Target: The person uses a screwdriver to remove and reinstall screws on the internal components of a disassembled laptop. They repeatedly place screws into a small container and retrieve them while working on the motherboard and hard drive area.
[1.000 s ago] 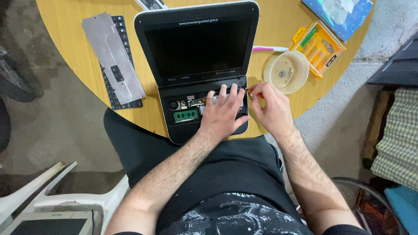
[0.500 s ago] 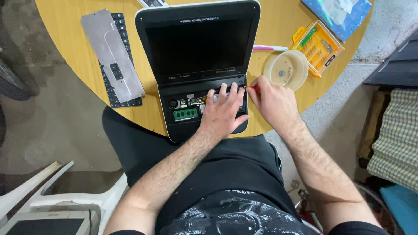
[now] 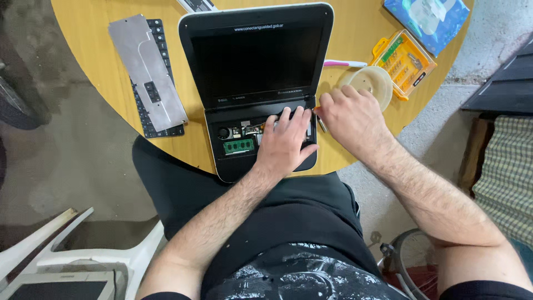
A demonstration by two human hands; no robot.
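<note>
While my flat left hand (image 3: pixel 286 141) hides one opened black laptop's (image 3: pixel 261 83) innards, my right hand (image 3: pixel 352 119) pinches one half-hidden silver screwdriver (image 3: pixel 321 123).

1 small black laptop (image 3: pixel 256 66), 1 removed keyboard (image 3: pixel 149 75), 1 yellow screwdriver-bit case (image 3: pixel 403 63), 1 round cream dish (image 3: pixel 373 81), 1 pink-handled tool (image 3: pixel 344 63), 1 blue packet (image 3: pixel 426 18), 1 green memory module (image 3: pixel 239 146). 2 hands: left (image 3: pixel 286 145), right (image 3: pixel 350 116).
</note>
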